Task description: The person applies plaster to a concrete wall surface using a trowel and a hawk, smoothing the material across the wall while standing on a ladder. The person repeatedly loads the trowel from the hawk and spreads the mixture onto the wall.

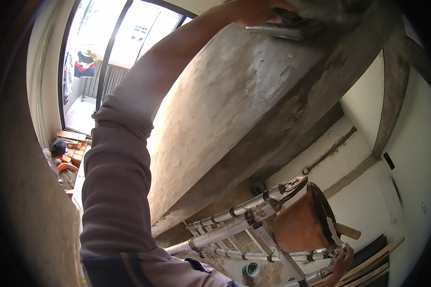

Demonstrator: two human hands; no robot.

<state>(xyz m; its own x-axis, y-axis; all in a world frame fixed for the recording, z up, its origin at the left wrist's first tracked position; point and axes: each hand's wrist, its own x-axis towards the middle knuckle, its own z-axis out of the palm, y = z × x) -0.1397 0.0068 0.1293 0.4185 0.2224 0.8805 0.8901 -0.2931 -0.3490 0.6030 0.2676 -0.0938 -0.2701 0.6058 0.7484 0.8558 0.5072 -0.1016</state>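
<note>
My left hand, at the end of a raised arm in a rolled pinkish-grey sleeve, is closed around a plastering trowel. The trowel's flat metal blade lies against or close to the grey plastered surface, which shows wet, shiny patches. Low on the right, my right hand is closed at the mortar-smeared end of an aluminium ladder. Right above that hand, an orange-brown bucket rests tilted at the ladder's top. A wooden handle sticks out past its rim.
Below the ladder, a small green container stands on the floor. Long boards lean at the lower right. On the left are a large glass door, stacked bricks and someone in a dark cap.
</note>
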